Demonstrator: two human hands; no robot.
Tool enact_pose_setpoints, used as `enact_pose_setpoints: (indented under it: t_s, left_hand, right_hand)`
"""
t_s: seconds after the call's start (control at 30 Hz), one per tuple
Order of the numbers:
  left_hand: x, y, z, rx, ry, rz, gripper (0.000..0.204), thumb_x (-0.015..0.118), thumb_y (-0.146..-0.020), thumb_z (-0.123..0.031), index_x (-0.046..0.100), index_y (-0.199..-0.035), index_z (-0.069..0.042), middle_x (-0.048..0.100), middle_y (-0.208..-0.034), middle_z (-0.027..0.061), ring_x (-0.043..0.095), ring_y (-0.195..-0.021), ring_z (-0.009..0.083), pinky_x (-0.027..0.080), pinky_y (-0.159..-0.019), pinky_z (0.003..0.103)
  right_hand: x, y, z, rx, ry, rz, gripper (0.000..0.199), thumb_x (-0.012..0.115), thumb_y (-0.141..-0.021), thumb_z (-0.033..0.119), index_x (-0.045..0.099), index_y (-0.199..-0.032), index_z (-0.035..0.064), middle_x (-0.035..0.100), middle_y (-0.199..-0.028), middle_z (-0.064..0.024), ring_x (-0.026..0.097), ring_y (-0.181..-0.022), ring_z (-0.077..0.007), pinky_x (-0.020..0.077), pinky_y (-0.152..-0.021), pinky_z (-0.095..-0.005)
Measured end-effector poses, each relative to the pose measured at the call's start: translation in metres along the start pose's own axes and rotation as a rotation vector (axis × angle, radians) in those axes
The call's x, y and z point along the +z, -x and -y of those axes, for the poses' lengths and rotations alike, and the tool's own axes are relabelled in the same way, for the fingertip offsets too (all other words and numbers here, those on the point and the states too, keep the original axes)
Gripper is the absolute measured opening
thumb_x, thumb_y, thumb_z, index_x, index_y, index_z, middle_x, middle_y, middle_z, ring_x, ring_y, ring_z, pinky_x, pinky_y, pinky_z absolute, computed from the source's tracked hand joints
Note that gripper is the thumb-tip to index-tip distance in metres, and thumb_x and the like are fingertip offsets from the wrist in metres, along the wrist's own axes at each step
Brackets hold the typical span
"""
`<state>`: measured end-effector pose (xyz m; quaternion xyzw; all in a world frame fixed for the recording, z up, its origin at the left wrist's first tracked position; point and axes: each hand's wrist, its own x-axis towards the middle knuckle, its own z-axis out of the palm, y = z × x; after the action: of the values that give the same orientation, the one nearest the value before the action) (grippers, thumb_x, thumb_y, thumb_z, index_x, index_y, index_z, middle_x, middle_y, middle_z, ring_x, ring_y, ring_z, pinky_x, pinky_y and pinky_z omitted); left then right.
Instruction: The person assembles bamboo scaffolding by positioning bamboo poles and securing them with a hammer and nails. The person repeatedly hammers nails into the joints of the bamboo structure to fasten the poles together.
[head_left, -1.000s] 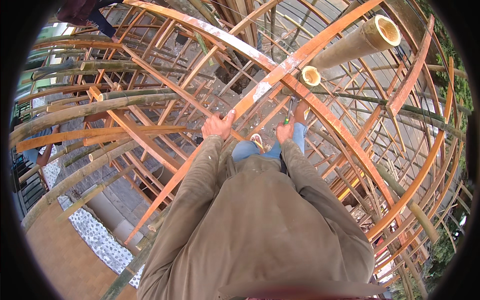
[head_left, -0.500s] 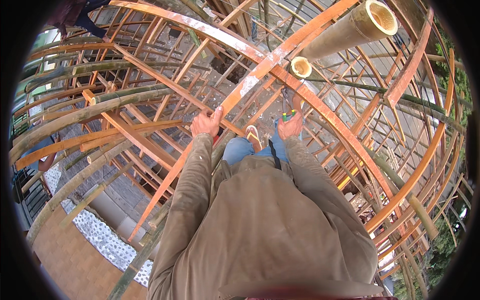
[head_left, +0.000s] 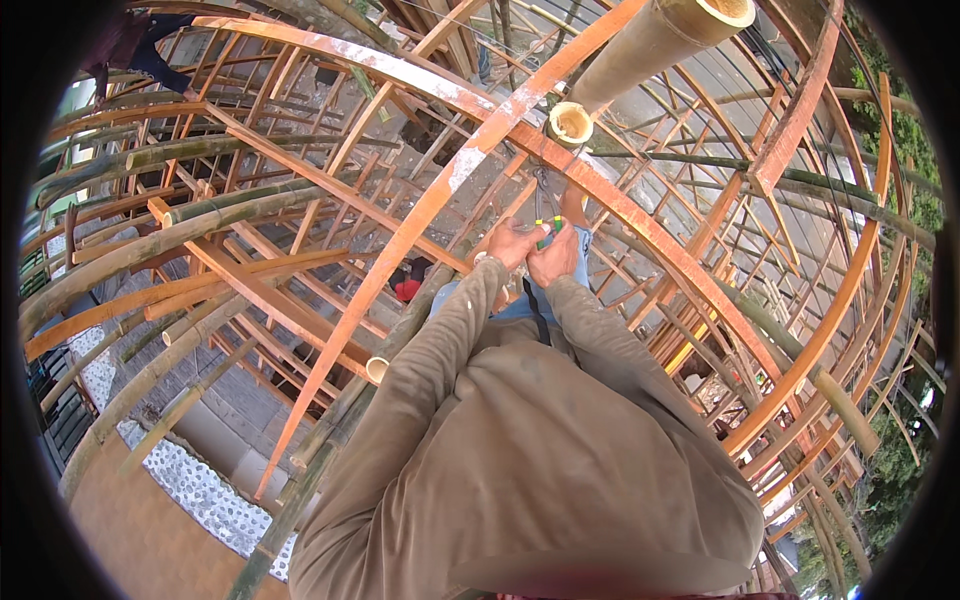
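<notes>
In the head view, the only one we have, we see two hands together in front of the person's blue jeans [head_left: 514, 308]: the left hand [head_left: 514, 243] and the right hand [head_left: 555, 258], side by side at one pair of pliers [head_left: 541, 190]. The pliers lie below the crossing of two long orange beams, one beam [head_left: 400, 242] slanting down to the left and the other beam [head_left: 640, 215] down to the right; the grey metal end points away from the body, the green and yellow handles toward it. The right hand is curled round the handles, which we take to be the main grip; the left fingers are drawn in narrow beside them, but we cannot tell whether they clasp or merely touch. We judge that the tool is held close to the body so that both hands can reach it. Whether its tips are parted is too small to tell. Near the crossing we count two hollow bamboo ends, one on a wide pole [head_left: 650, 50] and a smaller cut end [head_left: 571, 123], perhaps placed there as support. We also count one red thing [head_left: 407, 289] left of the hands and one co-worker [head_left: 157, 58] at the upper left; the remaining slats and poles overlap too much for us to count
</notes>
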<state>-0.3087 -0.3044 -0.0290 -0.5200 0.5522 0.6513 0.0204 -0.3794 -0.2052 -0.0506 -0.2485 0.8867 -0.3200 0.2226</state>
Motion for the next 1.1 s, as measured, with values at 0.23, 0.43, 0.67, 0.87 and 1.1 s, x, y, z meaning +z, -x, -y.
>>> enact_pose_setpoints:
  t_s: [0.23, 0.43, 0.67, 0.87, 1.1]
  left_hand:
    - [0.029, -0.054, -0.007, -0.295, 0.502, 0.381, 0.038, 0.076, -0.093, -0.027, 0.062, -0.119, -0.003, 0.068, -0.117, 0.0129, 0.065, -0.107, 0.0225, 0.056, -0.088, 0.036]
    - [0.006, -0.059, -0.009, -0.350, 0.469, 0.481, 0.037, 0.072, -0.095, -0.031, 0.061, -0.118, -0.003, 0.067, -0.117, 0.0115, 0.064, -0.110, 0.0230, 0.057, -0.092, 0.041]
    - [-0.007, -0.051, -0.013, -0.371, 0.528, 0.503, 0.041, 0.075, -0.093, -0.031, 0.061, -0.119, -0.003, 0.067, -0.114, 0.0111, 0.066, -0.103, 0.0218, 0.057, -0.090, 0.040]
    - [-0.013, -0.059, -0.008, -0.298, 0.340, 0.409, 0.049, 0.080, -0.085, -0.033, 0.062, -0.117, 0.000, 0.069, -0.109, 0.0125, 0.068, -0.098, 0.0222, 0.058, -0.084, 0.039]
    - [0.024, -0.063, 0.002, -0.009, -0.095, 0.044, 0.065, 0.087, -0.077, -0.038, 0.060, -0.114, 0.008, 0.072, -0.095, 0.0153, 0.071, -0.076, 0.0241, 0.058, -0.068, 0.037]
  right_hand:
    - [-0.028, 0.005, 0.005, -0.180, -0.019, 0.116, 0.097, 0.080, -0.072, 0.028, 0.030, -0.146, -0.0098, 0.056, -0.119, -0.0267, 0.052, -0.108, -0.0431, 0.0401, -0.098, -0.0506]
    - [-0.034, 0.012, 0.002, 0.057, -0.771, 0.338, 0.072, 0.075, -0.088, 0.033, 0.039, -0.137, -0.0061, 0.059, -0.114, -0.0157, 0.059, -0.103, -0.0273, 0.0503, -0.084, -0.0434]
    - [-0.026, -0.007, -0.019, 0.823, -1.393, 1.132, 0.058, 0.067, -0.093, 0.032, 0.048, -0.136, -0.0018, 0.062, -0.125, -0.0202, 0.061, -0.115, -0.0327, 0.0465, -0.104, -0.0481]
    - [0.000, 0.013, -0.017, 0.720, -1.688, 1.084, 0.053, 0.063, -0.086, 0.021, 0.052, -0.131, -0.0037, 0.065, -0.120, -0.0237, 0.063, -0.113, -0.0394, 0.0450, -0.103, -0.0545]
    - [0.055, 0.018, -0.018, 0.330, -0.203, 0.274, 0.065, 0.075, -0.079, 0.025, 0.048, -0.127, -0.0092, 0.065, -0.108, -0.0293, 0.066, -0.094, -0.0375, 0.0500, -0.082, -0.0500]
